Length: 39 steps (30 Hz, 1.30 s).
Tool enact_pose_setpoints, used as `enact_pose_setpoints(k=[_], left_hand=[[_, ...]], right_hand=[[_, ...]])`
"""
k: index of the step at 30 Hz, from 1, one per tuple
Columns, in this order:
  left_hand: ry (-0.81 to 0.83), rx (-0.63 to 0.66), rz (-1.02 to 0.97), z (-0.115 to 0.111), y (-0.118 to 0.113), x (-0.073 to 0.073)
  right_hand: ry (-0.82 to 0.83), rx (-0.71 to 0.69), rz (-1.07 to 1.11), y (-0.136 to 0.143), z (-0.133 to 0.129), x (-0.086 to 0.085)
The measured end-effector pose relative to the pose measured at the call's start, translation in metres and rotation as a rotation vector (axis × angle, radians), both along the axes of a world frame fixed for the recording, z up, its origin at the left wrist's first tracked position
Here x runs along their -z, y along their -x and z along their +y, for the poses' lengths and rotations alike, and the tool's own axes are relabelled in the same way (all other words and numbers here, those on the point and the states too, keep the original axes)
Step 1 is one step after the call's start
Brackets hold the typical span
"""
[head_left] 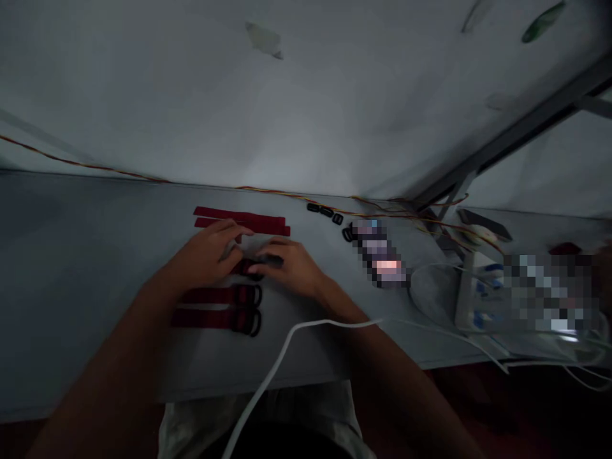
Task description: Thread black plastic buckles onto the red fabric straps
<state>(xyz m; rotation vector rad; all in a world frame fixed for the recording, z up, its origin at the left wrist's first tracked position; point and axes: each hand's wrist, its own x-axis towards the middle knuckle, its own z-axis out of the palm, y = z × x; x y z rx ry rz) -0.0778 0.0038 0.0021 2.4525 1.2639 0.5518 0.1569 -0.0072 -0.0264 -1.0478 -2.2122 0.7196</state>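
Note:
Two flat red strips [248, 220] lie one behind the other near the wall. Just in front of them my left hand [210, 252] has its thumb and fingers bent around a red strap piece [243, 266], mostly covered by the fingers. My right hand [289, 264] pinches the black buckle [255, 272] at that strap's right end. Nearer to me lie two red straps with black buckles, an upper one [210, 295] and a lower one [203, 318], their rings pointing right. Several loose black buckles [326, 211] sit behind and right of my right hand.
A phone [382, 255] with a blurred screen lies right of my hands. A white cable [315, 324] crosses over my right forearm. Thin twisted wires [287, 193] run along the wall. At right stand a white box [478, 290] and a metal frame [521, 137].

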Motion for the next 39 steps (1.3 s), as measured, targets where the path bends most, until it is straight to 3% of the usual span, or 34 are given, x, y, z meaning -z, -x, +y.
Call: enact_pose_setpoints(k=[4, 5, 9, 12, 16, 19, 21, 24, 26, 28, 32, 39], left_hand=[[-0.154, -0.087, 0.04, 0.009, -0.002, 0.012], [-0.155, -0.107, 0.058, 0.011, -0.002, 0.014], [-0.091, -0.239, 0.177, 0.015, -0.001, 0.02], [-0.054, -0.269, 0.211, 0.014, 0.002, 0.02], [-0.08, -0.232, 0.218, 0.012, 0.0, 0.017], [-0.109, -0.155, 0.202, 0.014, -0.015, 0.01], [-0.099, -0.068, 0.184, 0.02, -0.03, 0.006], [-0.028, 0.102, 0.12, 0.033, -0.049, 0.007], [0.032, 0.169, 0.065, 0.042, -0.055, 0.012], [0.072, 0.168, 0.042, 0.049, -0.055, 0.018], [0.105, 0.149, 0.068, 0.052, -0.049, 0.022], [0.015, 0.142, 0.045, 0.049, -0.04, 0.028]], right_hand=[[-0.205, 0.402, 0.067, -0.018, 0.019, 0.009], [-0.212, 0.439, 0.05, -0.021, 0.024, 0.012], [-0.133, 0.438, 0.001, -0.029, 0.034, 0.021], [-0.094, 0.411, -0.001, -0.029, 0.033, 0.02], [-0.06, 0.33, 0.01, -0.03, 0.03, 0.015], [-0.045, 0.332, -0.003, -0.041, 0.032, 0.01], [-0.07, 0.463, -0.037, -0.057, 0.035, 0.005], [-0.147, 0.789, -0.142, -0.089, 0.038, -0.004], [-0.137, 0.876, -0.231, -0.105, 0.039, -0.007], [-0.15, 0.862, -0.304, -0.111, 0.042, -0.008], [-0.193, 0.749, -0.476, -0.095, 0.049, -0.002], [-0.067, 0.839, -0.64, -0.069, 0.047, -0.001]])
